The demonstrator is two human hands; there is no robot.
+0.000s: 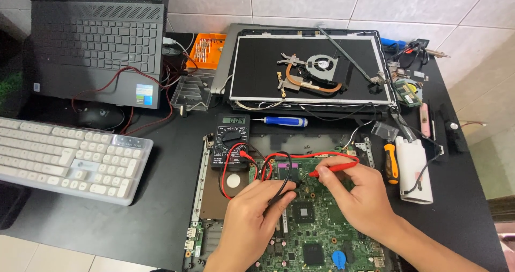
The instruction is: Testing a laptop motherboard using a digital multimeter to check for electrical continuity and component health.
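Observation:
A green laptop motherboard lies at the near edge of the black table. My left hand holds a black multimeter probe with its tip down on the board. My right hand holds a red probe, its tip touching the board just right of the black one. Both leads run to a black digital multimeter lying just left of the board, its display lit.
A detached laptop screen panel carries a fan with copper heat pipe. A blue screwdriver, an orange-handled screwdriver, a white roll, a white keyboard and a grey laptop surround the work area.

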